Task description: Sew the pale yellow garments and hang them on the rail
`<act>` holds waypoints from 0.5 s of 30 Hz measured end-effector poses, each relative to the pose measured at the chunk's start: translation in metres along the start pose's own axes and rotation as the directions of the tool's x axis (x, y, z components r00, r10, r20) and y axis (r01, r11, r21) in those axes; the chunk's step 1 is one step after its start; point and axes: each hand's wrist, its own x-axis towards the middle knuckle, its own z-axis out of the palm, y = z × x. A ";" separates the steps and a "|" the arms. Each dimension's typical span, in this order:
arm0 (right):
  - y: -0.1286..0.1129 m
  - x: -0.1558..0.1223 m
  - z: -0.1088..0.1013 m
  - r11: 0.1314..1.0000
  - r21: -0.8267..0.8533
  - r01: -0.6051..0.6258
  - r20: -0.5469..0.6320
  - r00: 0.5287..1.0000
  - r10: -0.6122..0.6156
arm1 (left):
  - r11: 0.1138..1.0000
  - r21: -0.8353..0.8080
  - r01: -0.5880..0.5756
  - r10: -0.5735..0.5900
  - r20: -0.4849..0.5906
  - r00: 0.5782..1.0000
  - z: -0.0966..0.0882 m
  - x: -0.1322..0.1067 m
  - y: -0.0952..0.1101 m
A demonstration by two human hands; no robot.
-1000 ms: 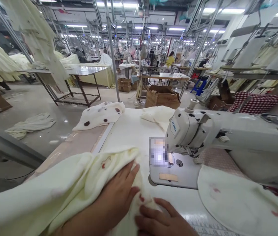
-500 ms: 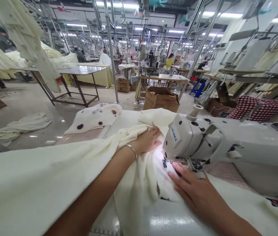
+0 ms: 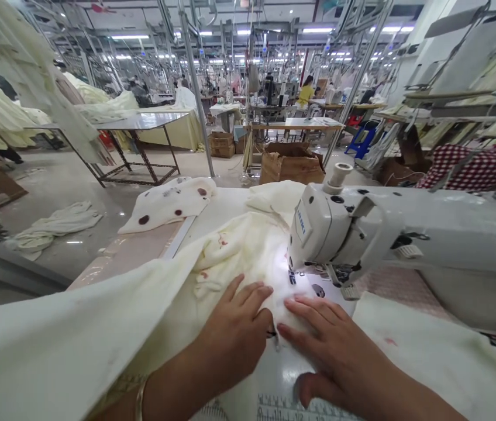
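Note:
A large cream fabric point(image 3: 99, 327) with small red prints lies across the sewing table and runs under the head of a white sewing machine point(image 3: 344, 231). My left hand point(image 3: 234, 333) presses on the fabric just in front of the needle area, fingers curled and bunching the cloth. My right hand point(image 3: 333, 345) lies flat beside it, fingers stretched toward the needle and thumb on the table's ruler strip point(image 3: 292, 406). Both hands sit close together, nearly touching.
A spotted cream piece point(image 3: 169, 202) and another cream piece point(image 3: 274, 196) lie at the table's far end. A round cream panel point(image 3: 441, 356) rests at right under the machine arm. Beyond are cardboard boxes point(image 3: 292, 164), metal tables, hanging garments and seated workers.
My left hand pulled back from beside the machine head to just before the needle. My right hand slid slightly back next to it, and the fabric bunched up in front of the machine.

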 end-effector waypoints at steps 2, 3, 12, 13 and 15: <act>-0.003 0.000 -0.001 1.000 0.028 -0.010 0.028 1.000 0.009 | 0.999 -0.037 -0.001 -0.002 -0.090 0.996 -0.008 0.008 -0.005; -0.004 0.000 -0.001 0.999 0.038 -0.015 0.036 0.999 0.013 | 0.999 -0.054 0.000 -0.007 -0.135 0.991 -0.011 0.013 -0.005; -0.008 -0.001 -0.010 0.974 0.217 -0.057 -0.161 0.983 0.093 | 0.982 -0.183 0.042 -0.028 0.080 0.996 0.013 0.017 0.019; -0.004 -0.004 -0.011 0.974 0.215 -0.072 -0.195 0.974 0.115 | 0.979 -0.195 0.066 -0.042 0.129 0.991 0.013 0.013 0.020; 0.004 -0.009 -0.013 0.981 0.162 -0.105 -0.215 0.967 0.139 | 0.967 -0.237 0.090 -0.048 0.177 0.983 0.008 0.005 0.022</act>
